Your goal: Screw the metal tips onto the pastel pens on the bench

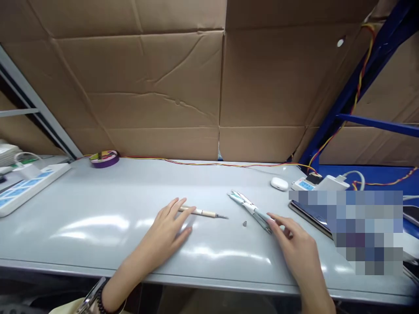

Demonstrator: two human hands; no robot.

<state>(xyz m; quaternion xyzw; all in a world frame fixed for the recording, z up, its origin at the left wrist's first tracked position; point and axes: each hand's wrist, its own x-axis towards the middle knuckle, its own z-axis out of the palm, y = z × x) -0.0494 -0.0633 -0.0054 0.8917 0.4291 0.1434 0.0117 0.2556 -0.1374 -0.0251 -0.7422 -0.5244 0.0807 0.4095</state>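
A cream-and-white pen (207,213) lies on the table with a thin grey refill end sticking out at its right. My left hand (168,229) rests over its left part, fingers stretched and spread, with the fingertips covering some of the barrel. To the right, two or so pale teal-and-white pens (250,206) lie close together at a slant. My right hand (291,235) has thumb and index finger together at the near end of one of them; the other fingers are curled. A tiny metal cone-shaped pen tip (245,223) sits between the hands, apart from both.
A purple-edged tape roll (104,159) lies at the back left, near a white power strip (39,185). A white earphone case (279,183), another power strip (303,185) with a charger, and a dark phone-like device (310,218) lie right. Cardboard (157,87) walls the back.
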